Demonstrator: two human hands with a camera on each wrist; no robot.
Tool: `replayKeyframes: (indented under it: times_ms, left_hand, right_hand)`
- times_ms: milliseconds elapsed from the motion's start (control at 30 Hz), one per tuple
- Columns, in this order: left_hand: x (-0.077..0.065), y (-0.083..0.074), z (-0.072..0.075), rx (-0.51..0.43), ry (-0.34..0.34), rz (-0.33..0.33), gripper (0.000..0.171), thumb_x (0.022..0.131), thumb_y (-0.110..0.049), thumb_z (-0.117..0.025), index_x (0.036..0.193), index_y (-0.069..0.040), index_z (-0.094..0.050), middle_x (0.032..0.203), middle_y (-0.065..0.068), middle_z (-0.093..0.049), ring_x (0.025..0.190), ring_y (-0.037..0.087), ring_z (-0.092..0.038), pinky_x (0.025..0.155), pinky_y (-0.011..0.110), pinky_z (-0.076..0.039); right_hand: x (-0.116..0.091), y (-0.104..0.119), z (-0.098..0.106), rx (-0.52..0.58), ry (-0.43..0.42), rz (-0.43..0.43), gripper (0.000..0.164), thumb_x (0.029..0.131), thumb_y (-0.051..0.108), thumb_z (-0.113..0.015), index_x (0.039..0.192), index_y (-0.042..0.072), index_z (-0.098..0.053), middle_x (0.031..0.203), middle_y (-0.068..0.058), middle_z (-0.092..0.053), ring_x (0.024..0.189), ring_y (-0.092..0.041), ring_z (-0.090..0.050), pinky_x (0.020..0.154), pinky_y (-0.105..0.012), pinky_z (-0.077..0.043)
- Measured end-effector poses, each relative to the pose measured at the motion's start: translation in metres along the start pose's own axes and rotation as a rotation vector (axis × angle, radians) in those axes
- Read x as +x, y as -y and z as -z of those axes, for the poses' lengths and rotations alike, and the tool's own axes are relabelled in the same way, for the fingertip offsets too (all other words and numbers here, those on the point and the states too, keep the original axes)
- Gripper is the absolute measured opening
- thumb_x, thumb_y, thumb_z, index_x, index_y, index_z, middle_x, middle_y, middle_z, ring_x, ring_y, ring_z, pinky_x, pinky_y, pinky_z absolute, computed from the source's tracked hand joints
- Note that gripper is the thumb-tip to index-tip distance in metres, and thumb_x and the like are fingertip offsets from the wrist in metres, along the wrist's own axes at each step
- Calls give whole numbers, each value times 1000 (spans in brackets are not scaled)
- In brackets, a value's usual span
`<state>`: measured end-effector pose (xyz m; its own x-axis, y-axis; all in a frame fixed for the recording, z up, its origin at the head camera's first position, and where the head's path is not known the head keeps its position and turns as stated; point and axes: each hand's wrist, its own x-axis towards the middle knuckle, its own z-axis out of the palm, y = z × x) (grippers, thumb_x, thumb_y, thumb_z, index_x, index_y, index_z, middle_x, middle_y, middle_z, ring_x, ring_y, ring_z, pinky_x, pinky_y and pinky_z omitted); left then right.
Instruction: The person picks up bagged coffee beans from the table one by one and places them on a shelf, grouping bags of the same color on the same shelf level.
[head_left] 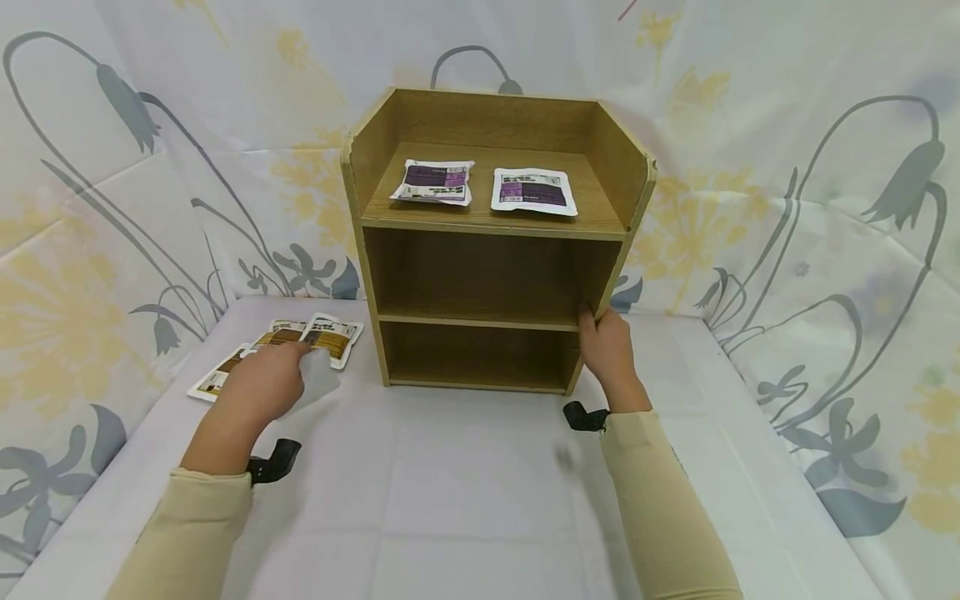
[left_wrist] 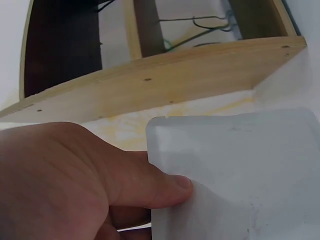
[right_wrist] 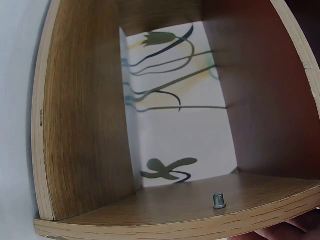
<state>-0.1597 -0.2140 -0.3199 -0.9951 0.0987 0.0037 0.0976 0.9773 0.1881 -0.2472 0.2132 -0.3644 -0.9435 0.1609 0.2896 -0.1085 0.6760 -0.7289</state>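
Note:
My left hand (head_left: 264, 385) pinches a flat white packet with a brown and yellow label (head_left: 334, 338). In the left wrist view the thumb presses the packet's plain white back (left_wrist: 240, 170). Other brown-labelled packets (head_left: 217, 377) lie on the table beside and beyond that hand, partly hidden by it. A wooden shelf unit (head_left: 480, 323) stands upright at the back. My right hand (head_left: 609, 350) grips its right side panel at about the middle board, the fingers mostly hidden behind the panel. In the right wrist view, some fingers (right_wrist: 285, 232) show past the panel's edge.
Two purple-labelled packets, a left one (head_left: 435, 182) and a right one (head_left: 534, 192), lie on the shelf's top board. A small metal peg (right_wrist: 219, 201) sticks out of the side panel's inner face. Flower-printed cloth (head_left: 825, 208) surrounds the white table (head_left: 465, 483).

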Motion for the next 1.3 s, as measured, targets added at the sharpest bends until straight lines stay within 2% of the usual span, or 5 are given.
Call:
replayKeyframes:
  times_ms: [400,700,867,1133,1300]
  left_hand:
    - [-12,-16,17,37,-126,-75,41,86,5,-43,122,-5,-63,110,24,-67,95,41,-65,72,55,-51]
    - [-20,-27,28,27,-146,-57,42,90,1,-40,126,-7,-61,105,27,-68,87,48,-64,66,58,-50]
    - [-24,-33,34,39,-180,-80,39,92,0,-40,125,-6,-61,106,24,-69,88,45,-65,69,57,-52]
    - [-30,-40,41,33,-294,-148,37,91,2,-41,119,-6,-63,96,23,-69,80,43,-65,64,56,-50]
    - [-32,-45,42,14,-338,-178,34,91,1,-42,118,-3,-63,98,23,-70,78,43,-65,64,56,-51]
  right_hand:
    - [0,-1,-1,4,-4,16,54,102,42,-31,118,-2,-59,101,-27,-67,86,-40,-67,69,-50,-55]
    - [0,-1,-1,-3,-11,-4,55,102,44,-32,117,-2,-59,101,-26,-67,87,-40,-67,70,-50,-54]
    - [0,-1,-1,2,-12,-7,55,102,43,-32,117,-2,-58,102,-27,-67,88,-40,-67,70,-51,-54]
    - [1,-1,-2,5,-12,4,55,102,43,-32,117,-2,-59,100,-26,-67,85,-40,-67,67,-50,-54]
    - [1,-2,-3,3,-15,1,54,102,43,-33,118,-2,-58,102,-27,-67,87,-40,-66,70,-51,-54]
